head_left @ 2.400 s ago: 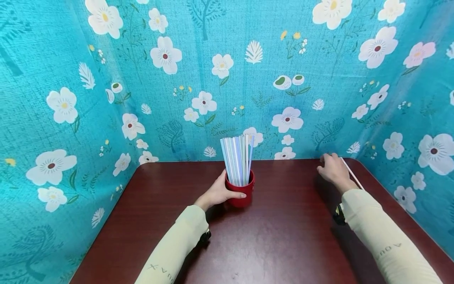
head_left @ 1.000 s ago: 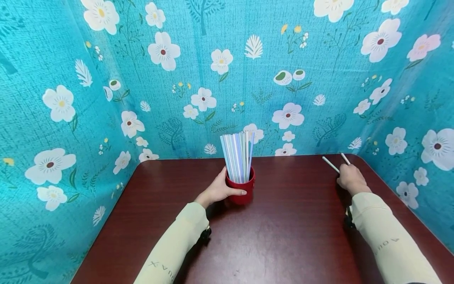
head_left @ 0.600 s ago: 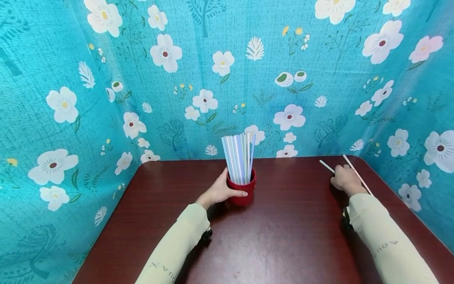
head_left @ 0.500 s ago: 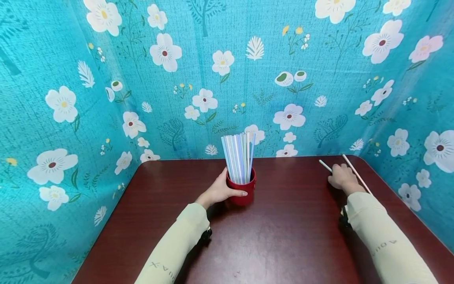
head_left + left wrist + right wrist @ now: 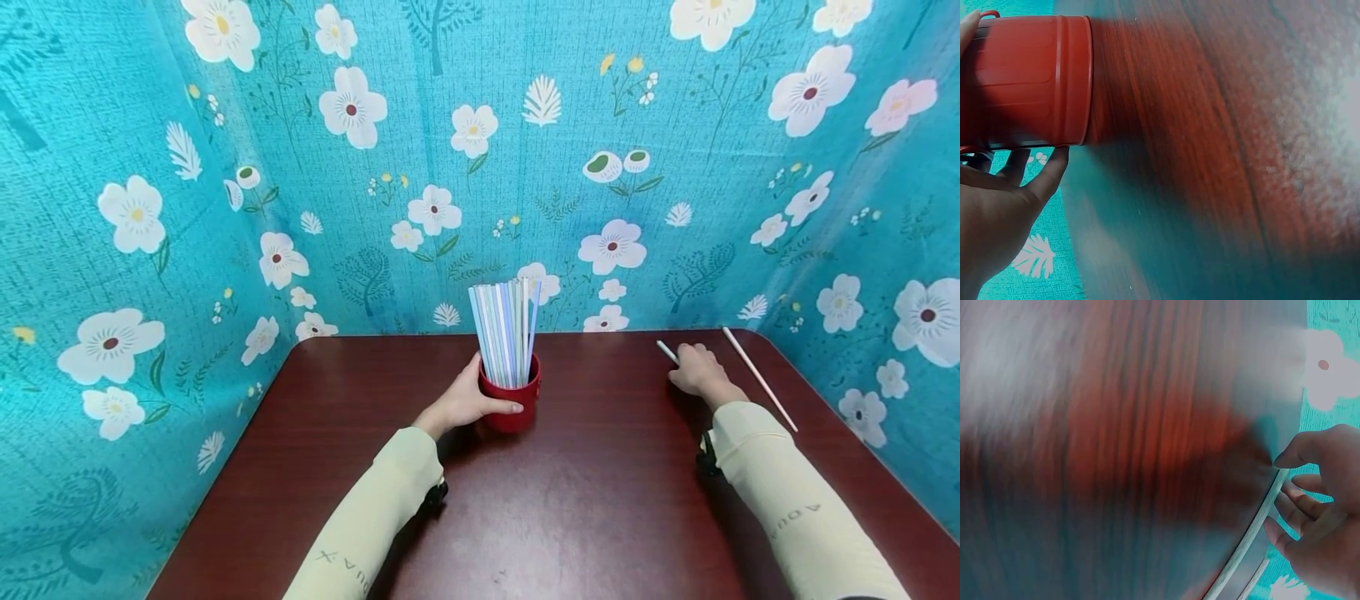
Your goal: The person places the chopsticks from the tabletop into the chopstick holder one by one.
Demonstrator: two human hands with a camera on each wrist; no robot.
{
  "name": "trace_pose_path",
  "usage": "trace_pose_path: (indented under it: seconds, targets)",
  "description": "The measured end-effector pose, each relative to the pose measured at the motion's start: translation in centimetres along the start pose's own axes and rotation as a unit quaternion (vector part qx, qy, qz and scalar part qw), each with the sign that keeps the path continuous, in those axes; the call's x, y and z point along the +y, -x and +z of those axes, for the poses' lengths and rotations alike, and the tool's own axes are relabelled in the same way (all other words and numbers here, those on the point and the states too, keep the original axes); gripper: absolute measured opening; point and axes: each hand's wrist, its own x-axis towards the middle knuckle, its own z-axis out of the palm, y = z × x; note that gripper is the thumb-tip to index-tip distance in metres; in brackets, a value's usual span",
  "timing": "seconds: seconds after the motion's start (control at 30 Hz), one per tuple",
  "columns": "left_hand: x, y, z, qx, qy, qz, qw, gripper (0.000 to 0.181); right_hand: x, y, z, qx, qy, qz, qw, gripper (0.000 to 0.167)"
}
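Note:
A red cup (image 5: 513, 414) with small handles stands upright on the table, holding a bundle of pale blue, white and lilac straws (image 5: 501, 337). My left hand (image 5: 467, 402) grips the cup from its left side, thumb across the front; in the left wrist view its fingers lie along the cup wall (image 5: 1029, 81). Far to the right, my right hand (image 5: 699, 369) pinches a pale straw (image 5: 667, 352), whose far end pokes out past the fingers. The right wrist view shows thumb and fingertips at that straw (image 5: 1244, 544). A second, whitish straw (image 5: 760, 379) lies apart, right of this hand.
The dark red-brown wooden table (image 5: 585, 500) has a glossy top. Blue floral cloth (image 5: 555, 208) rises behind it and at both sides, close to the back and right edges.
My right hand first went right among the two straws, then came back left with the pale one, leaving the whitish straw fully uncovered. My left hand stays on the cup.

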Motion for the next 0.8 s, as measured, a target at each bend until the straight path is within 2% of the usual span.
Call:
trace_pose_path:
  seconds: [0.17,0.4,0.8]
  targets:
    - [0.0,0.1,0.0,0.001,0.003,-0.001,1.0,0.099,-1.3,-0.6,0.5,-0.003,-0.001,-0.014,0.9999,0.023]
    - [0.0,0.1,0.0,0.003,0.006,-0.005,1.0,0.098,-2.8,-0.6,0.0,-0.02,0.024,-0.041,0.9987,0.019]
    - [0.5,0.3,0.0,0.004,0.007,-0.008,0.9999,0.097,-3.6,-0.6,-0.8,-0.082,0.01,-0.007,0.9966,0.01]
